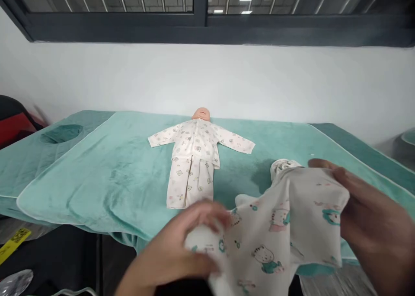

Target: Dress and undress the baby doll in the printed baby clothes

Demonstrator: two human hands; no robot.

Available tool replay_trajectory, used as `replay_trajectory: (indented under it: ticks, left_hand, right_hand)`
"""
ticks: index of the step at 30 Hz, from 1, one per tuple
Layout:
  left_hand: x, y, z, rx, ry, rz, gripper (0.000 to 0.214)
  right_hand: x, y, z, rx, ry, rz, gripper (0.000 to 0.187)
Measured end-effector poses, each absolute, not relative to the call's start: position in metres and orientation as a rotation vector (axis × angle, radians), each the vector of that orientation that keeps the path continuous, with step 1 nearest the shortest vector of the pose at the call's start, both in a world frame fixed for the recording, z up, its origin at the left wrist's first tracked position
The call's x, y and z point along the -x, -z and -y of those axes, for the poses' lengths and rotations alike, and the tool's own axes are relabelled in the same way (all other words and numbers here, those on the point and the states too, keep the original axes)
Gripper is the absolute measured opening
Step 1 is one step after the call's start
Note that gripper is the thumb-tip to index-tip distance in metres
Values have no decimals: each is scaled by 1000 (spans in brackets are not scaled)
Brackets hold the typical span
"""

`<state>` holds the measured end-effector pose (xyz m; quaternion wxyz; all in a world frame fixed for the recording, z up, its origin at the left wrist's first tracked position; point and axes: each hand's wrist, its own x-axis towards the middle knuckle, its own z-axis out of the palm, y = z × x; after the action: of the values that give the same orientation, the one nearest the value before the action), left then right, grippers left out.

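Note:
My left hand and my right hand both grip a small white baby garment printed with cartoon animals, holding it spread out above the near edge of the table. The left hand pinches its lower left corner, blurred by motion. The right hand holds its upper right edge. Farther back lies a baby doll on its back, dressed in a white patterned top and trousers, arms spread out.
A teal towel covers the padded table, which has a face hole at the far left. A white wall and dark window frame stand behind. A yellow tag and a shiny object lie low at the left.

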<state>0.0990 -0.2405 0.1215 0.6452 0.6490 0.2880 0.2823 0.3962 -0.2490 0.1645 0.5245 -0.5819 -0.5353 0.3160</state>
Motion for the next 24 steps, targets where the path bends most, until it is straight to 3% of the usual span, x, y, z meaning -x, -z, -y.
replay_trajectory:
  ticks: [2, 6, 14, 17, 21, 24]
  left_hand:
    - [-125, -112, 235, -1457, -703, -794, 63]
    - [-152, -105, 224, -1554, -502, -784, 35]
    - [-120, -148, 187, -1736, -1062, -1303, 20]
    - [-119, -166, 178, -1837, -1189, -1418, 24]
    - [-126, -175, 179, -1862, -1229, -1405, 23]
    - [-128, -174, 183, -1745, -1216, -1315, 21]
  right_hand:
    - [-388, -163, 246, 1266, -1128, 1154, 30]
    - [-386, -167, 235, 1110, -1412, 1128, 38]
    - [-416, -211, 216, 1708, -959, 1651, 27]
    - [-422, -217, 211, 1777, -751, 1949, 27]
    - [-425, -210, 215, 1758, -388, 1923, 32]
    - [-424, -204, 224, 1673, -622, 1881, 29]
